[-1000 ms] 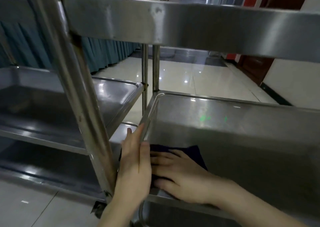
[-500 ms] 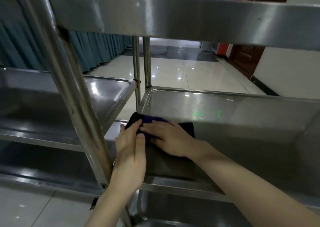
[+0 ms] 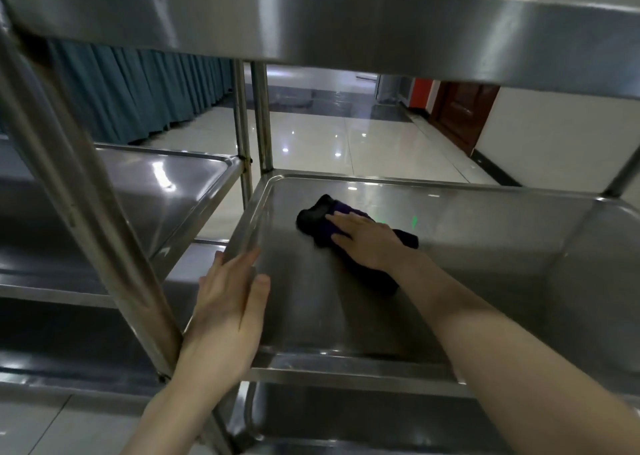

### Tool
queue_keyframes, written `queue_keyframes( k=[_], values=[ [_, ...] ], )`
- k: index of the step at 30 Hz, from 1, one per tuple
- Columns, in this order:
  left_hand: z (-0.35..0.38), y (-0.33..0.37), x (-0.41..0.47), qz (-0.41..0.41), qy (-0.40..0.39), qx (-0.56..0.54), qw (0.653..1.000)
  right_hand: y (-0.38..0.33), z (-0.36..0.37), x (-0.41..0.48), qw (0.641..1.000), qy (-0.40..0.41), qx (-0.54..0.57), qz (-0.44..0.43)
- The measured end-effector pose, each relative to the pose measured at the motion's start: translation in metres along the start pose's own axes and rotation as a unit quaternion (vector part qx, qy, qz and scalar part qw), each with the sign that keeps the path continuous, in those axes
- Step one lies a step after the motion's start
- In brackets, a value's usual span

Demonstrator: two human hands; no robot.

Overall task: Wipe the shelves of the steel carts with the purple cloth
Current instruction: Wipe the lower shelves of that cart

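Observation:
The purple cloth (image 3: 320,217) lies bunched on the middle shelf (image 3: 485,243) of the right steel cart, toward its far left part. My right hand (image 3: 367,241) presses flat on the cloth with straight fingers, covering its near half. My left hand (image 3: 230,302) rests on the shelf's left rim with the fingers outside and the thumb inside the tray. The upper shelf's steel rim (image 3: 311,28) runs across the top of the view.
A second steel cart (image 3: 138,198) stands close on the left, its slanted post (image 3: 86,212) near my left wrist. Two upright posts (image 3: 252,118) meet at the far corner. Teal curtains (image 3: 138,97), glossy tiled floor (image 3: 329,142) and a brown door (image 3: 460,115) lie beyond.
My right hand has slid the cloth away from me and to the right, from the near left corner to the far part of the shelf. My left hand has stayed on the left rim.

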State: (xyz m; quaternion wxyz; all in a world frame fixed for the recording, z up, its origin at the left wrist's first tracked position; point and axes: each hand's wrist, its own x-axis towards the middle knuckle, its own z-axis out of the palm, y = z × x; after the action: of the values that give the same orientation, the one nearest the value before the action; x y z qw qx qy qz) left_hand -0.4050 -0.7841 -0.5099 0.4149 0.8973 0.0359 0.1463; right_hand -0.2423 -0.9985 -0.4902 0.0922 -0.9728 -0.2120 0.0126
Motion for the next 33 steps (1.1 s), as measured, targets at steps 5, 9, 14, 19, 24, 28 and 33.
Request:
queue_keyframes(
  k=[5, 9, 14, 19, 24, 28, 33],
  values=[
    [-0.004, 0.001, 0.001, 0.023, -0.027, 0.058, 0.998, -0.018, 0.01, -0.045, 0.997, -0.024, 0.001, -0.071],
    [-0.003, 0.005, 0.003, 0.059, -0.037, 0.119, 0.99, -0.026, 0.01, -0.157, 0.978, -0.026, 0.051, -0.202],
    [0.024, 0.034, 0.018, 0.128, -0.053, 0.125, 0.982, -0.002, -0.004, -0.135, 0.978, -0.052, 0.087, -0.18],
    [0.067, 0.058, 0.01, 0.205, -0.082, 0.124, 0.967, 0.063, -0.017, -0.031, 0.996, 0.026, 0.034, 0.073],
    [0.064, 0.048, 0.012, 0.18, -0.069, 0.101, 0.976, 0.059, -0.009, -0.042, 0.998, 0.017, -0.002, 0.058],
    [0.065, 0.047, 0.012, 0.207, -0.059, 0.11, 0.97, 0.034, 0.0, -0.15, 0.996, -0.01, 0.022, -0.08],
    [0.066, 0.047, 0.013, 0.213, -0.066, 0.121, 0.967, 0.033, -0.014, -0.181, 0.989, -0.052, 0.079, -0.117]
  ],
)
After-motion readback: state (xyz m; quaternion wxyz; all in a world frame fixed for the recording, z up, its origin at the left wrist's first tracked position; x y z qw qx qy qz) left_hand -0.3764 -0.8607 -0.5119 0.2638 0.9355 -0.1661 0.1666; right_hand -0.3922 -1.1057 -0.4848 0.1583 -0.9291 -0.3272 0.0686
